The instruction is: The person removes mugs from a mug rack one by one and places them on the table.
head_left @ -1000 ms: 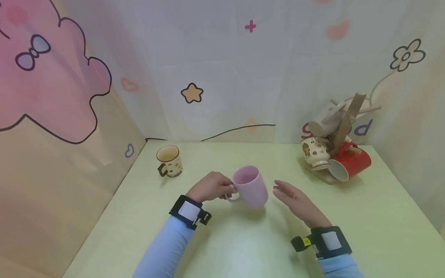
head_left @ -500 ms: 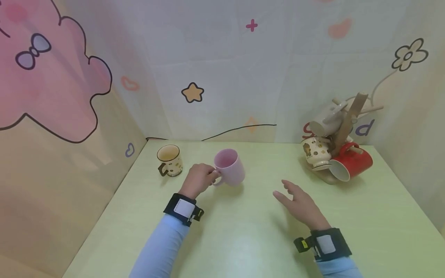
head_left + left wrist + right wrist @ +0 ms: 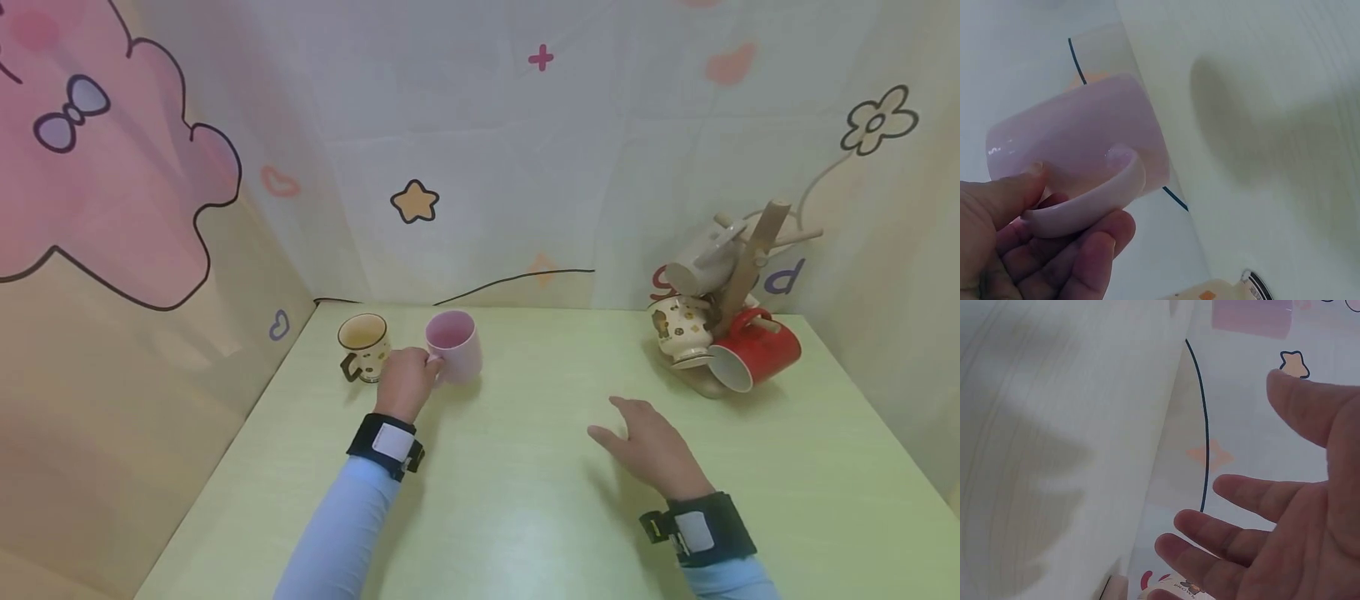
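Note:
My left hand (image 3: 406,385) grips the handle of a pink mug (image 3: 456,350), which is upright with its mouth toward the head camera. In the left wrist view the thumb lies along the top of the mug's handle (image 3: 1094,203) and the fingers curl beneath it; a shadow falls on the table apart from the mug. Just left of that hand stands a cream patterned mug (image 3: 365,343) with a brown handle, partly covered by the fingers. My right hand (image 3: 652,446) hovers over the table with fingers spread and nothing in it.
At the back right a wooden mug rack (image 3: 752,267) carries a white mug (image 3: 701,260), a cream patterned cup (image 3: 682,327) and a red mug (image 3: 765,354). A printed cloth (image 3: 480,150) hangs behind the pale green table (image 3: 525,517).
My left hand has carried the pink mug leftward and back, close to the cream mug, and the mug has straightened from its tilt. My right hand stayed nearby, its thumb and fingers spreading wider.

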The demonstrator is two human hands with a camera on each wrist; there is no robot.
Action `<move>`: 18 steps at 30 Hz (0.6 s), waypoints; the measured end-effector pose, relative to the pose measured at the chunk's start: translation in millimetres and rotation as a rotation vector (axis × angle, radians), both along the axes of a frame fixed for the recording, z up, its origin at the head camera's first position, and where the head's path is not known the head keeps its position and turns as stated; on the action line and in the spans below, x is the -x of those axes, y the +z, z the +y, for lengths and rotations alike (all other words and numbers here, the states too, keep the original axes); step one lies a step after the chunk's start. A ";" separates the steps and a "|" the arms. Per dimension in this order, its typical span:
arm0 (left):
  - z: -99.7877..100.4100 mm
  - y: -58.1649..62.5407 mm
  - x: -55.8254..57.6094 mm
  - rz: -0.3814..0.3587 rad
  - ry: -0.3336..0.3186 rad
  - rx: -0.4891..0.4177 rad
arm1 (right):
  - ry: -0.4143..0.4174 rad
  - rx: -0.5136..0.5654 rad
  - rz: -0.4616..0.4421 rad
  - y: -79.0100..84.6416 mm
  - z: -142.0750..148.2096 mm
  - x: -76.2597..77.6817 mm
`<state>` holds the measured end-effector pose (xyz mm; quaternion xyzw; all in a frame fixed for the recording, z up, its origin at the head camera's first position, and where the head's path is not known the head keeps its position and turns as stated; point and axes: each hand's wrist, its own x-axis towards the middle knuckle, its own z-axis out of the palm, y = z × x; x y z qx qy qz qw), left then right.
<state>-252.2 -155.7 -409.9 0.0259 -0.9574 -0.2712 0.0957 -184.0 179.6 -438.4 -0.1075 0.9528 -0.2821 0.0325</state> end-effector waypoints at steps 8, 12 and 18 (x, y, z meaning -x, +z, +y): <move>-12.5 -5.1 8.5 0.011 0.095 0.018 | 0.000 -0.038 -0.009 2.9 -1.5 -4.3; -20.7 -8.4 11.7 0.036 0.120 0.021 | 0.004 -0.030 -0.013 3.9 -1.7 -5.5; -30.2 -12.6 13.5 0.030 0.155 0.035 | 0.010 -0.029 0.003 4.2 -1.3 -6.3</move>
